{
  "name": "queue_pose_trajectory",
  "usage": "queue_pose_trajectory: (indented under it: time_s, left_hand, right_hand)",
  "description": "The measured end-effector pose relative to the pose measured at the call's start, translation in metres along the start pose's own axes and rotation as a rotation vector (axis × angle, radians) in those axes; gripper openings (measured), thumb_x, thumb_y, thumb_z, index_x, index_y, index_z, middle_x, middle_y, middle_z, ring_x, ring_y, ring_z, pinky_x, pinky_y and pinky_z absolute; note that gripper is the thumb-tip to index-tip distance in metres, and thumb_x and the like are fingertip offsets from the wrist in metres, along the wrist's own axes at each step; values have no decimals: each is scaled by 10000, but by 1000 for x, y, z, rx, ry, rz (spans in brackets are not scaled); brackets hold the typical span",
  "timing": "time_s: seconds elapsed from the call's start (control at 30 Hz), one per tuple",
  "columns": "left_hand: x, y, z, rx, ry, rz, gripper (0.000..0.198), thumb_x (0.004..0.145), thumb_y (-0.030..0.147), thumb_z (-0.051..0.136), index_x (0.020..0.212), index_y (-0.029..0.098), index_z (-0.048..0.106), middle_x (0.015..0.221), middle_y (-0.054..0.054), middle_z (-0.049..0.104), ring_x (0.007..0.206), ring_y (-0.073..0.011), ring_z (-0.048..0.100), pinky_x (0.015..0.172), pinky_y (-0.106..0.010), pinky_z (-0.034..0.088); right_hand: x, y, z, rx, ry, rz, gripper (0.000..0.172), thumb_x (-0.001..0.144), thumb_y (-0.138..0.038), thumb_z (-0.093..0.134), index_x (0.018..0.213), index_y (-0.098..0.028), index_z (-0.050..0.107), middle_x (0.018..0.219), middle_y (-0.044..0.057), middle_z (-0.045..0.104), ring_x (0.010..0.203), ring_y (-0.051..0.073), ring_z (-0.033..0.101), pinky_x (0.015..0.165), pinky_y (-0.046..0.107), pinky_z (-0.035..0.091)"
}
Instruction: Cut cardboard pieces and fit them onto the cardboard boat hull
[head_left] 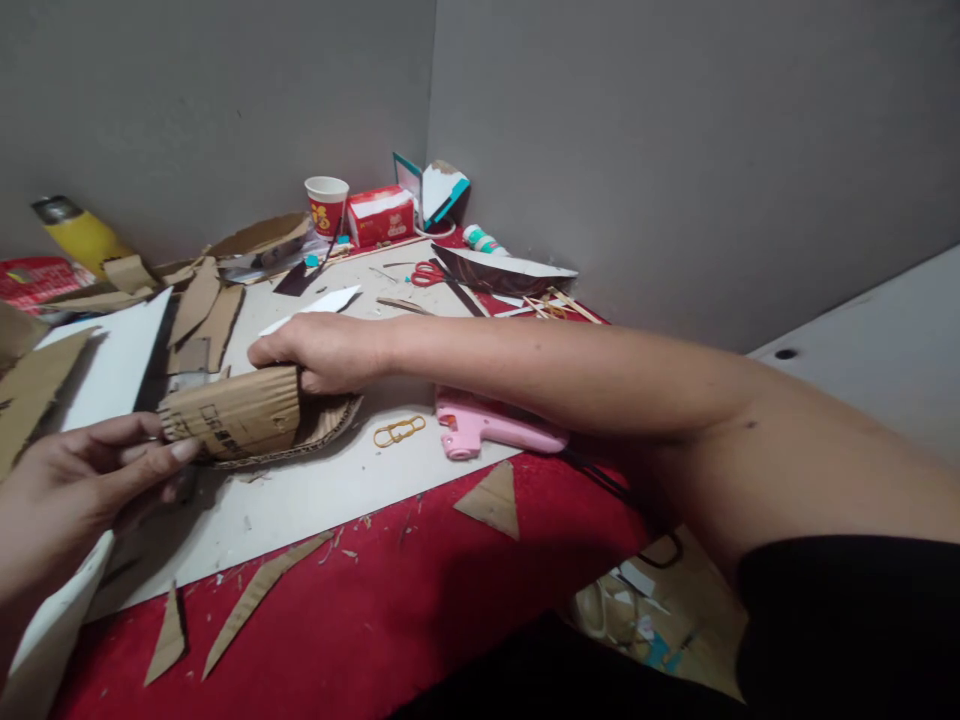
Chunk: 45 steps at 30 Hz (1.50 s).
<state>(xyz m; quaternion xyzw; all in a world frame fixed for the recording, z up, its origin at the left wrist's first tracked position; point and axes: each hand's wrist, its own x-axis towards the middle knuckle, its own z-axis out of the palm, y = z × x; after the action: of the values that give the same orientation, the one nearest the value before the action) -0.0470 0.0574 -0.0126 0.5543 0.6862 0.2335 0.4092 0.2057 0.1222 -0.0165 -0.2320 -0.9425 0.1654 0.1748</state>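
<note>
A curved piece of corrugated cardboard (240, 415) with dark printed marks is held above the white board (300, 510). My left hand (120, 470) pinches its left end between thumb and fingers. At its upper right edge is my right hand (322, 350), knuckles up and fingers curled over the cardboard; some fingertips are hidden behind it. A pink glue gun (495, 425) lies under my right forearm. Between it and the cardboard is a yellow wire-like clip (400, 432).
Cardboard scraps (266, 590) lie on the red cloth (337, 640) in front. Behind are red scissors (427, 274), a paper cup (327, 205), a red tissue pack (381, 215) and a yellow bottle (82, 235). Grey walls bound the table's back.
</note>
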Motion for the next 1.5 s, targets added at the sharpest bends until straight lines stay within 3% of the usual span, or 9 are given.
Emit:
queue_pose_trajectory:
  time_s: [0.13, 0.23, 0.43, 0.67, 0.93, 1.2, 1.5]
  left_hand:
    - [-5, 2, 1, -8, -113, 32, 286, 695, 382, 720, 872, 196, 594, 495, 86, 550, 416, -40, 387, 401, -141, 228]
    - [-10, 2, 5, -44, -134, 82, 271, 736, 396, 692, 865, 191, 570, 472, 83, 556, 351, -36, 320, 368, -158, 183]
    - [-15, -1, 12, -139, -206, 146, 277, 757, 416, 665, 829, 164, 579, 499, 38, 610, 322, -54, 400, 354, -175, 284]
    - [-16, -9, 13, -239, -275, 177, 245, 792, 399, 635, 841, 167, 574, 515, 29, 643, 302, -50, 408, 339, -168, 281]
    - [-16, -14, 18, -273, -433, 141, 310, 780, 377, 651, 990, 168, 557, 586, -5, 690, 313, -65, 468, 355, -191, 349]
    - [-17, -19, 27, -285, -394, 128, 259, 745, 348, 688, 857, 156, 555, 575, -6, 668, 319, -55, 469, 351, -183, 363]
    - [-20, -20, 31, -253, -343, 180, 207, 781, 335, 628, 864, 152, 574, 559, 19, 634, 308, -54, 445, 340, -189, 346]
  right_hand:
    - [1, -1, -1, -67, -33, 31, 244, 688, -4, 506, 861, -165, 566, 824, 35, 633, 725, 153, 516, 620, 246, 316]
    - [3, -3, -2, -89, -70, 70, 252, 673, -5, 512, 852, -169, 577, 786, 21, 627, 677, 136, 495, 592, 235, 302]
    - [4, -4, 1, -9, -73, 120, 198, 673, -3, 504, 762, -176, 544, 711, -1, 597, 653, 129, 488, 598, 240, 327]
    - [0, -3, 11, 39, -33, 108, 160, 683, -40, 483, 683, -200, 479, 654, -19, 550, 612, 131, 465, 588, 264, 359]
    - [-1, 0, 14, 8, -7, 90, 155, 677, -54, 506, 710, -205, 496, 769, 29, 597, 727, 164, 530, 673, 282, 434]
    - [-2, -3, 12, 50, -34, 92, 158, 686, -46, 507, 749, -190, 523, 757, 16, 594, 713, 151, 533, 654, 266, 432]
    - [-5, -6, 10, 159, -46, 140, 282, 677, 9, 523, 897, -162, 564, 851, 21, 626, 755, 142, 552, 669, 245, 446]
